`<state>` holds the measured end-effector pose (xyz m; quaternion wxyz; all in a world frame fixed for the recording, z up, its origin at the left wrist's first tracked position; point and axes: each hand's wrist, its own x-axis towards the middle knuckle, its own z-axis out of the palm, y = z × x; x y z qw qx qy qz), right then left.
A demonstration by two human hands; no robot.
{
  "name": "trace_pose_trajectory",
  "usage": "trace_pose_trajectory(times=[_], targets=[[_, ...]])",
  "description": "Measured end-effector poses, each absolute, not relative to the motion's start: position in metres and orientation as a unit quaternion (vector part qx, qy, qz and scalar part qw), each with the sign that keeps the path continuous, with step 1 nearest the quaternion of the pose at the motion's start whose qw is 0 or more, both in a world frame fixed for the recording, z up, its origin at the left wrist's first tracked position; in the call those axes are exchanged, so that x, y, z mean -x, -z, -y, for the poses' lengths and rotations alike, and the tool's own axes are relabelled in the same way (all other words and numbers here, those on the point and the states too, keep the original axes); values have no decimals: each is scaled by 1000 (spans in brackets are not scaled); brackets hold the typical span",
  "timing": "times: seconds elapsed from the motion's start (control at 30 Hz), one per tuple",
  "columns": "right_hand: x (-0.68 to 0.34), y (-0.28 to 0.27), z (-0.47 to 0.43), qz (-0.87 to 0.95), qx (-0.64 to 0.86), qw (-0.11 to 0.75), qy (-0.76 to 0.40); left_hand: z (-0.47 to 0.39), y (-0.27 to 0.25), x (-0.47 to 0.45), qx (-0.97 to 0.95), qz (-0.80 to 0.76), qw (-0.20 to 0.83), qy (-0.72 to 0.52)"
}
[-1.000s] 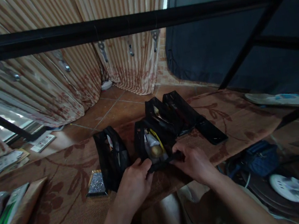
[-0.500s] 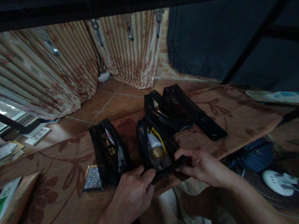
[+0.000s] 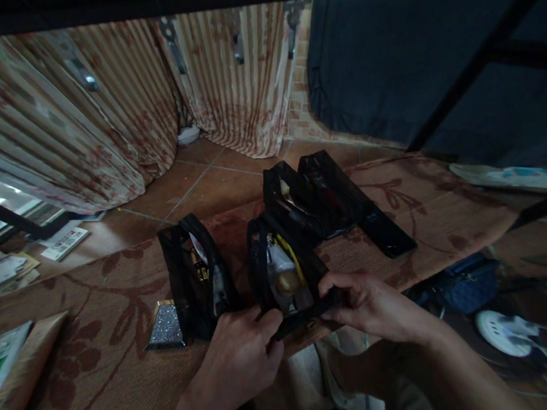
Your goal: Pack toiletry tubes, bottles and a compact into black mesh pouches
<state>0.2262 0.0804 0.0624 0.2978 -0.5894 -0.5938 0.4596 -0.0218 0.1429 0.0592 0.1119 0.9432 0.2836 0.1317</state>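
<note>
A black mesh pouch lies open in front of me, with a yellow strip, something white and a gold-topped round item inside. Its near edge is pinched at the left corner by my left hand, thumb and fingers closed. At the right corner my right hand grips the same edge, fingertips partly hidden by the fabric. Just left stands another open black pouch holding gold tubes and small items. Behind are two more dark pouches, a left one and a right one, standing side by side.
Beside the left pouch lies a glittery square case. A black phone rests at the right. Packets lie at the far left of the brown patterned cloth. A white power socket with cables and a blue bag are below right.
The view has tilted and shifted slightly. Both hands keep their hold on the pouch's near edge, with hardly any movement of the pouch.
</note>
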Motion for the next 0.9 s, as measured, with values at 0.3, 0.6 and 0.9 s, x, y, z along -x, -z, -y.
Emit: trace_pose_trajectory(times=[0.3, 0.6, 0.9], targets=[[-224, -64, -81, 598, 605, 289, -440, -143, -63, 21, -942, -291, 120, -114], [-224, -63, -81, 597, 601, 298, -440, -143, -63, 22, -943, -299, 111, -95], [-221, -62, -87, 611, 589, 304, -433, -146, -60, 21, -939, -313, 103, -97]])
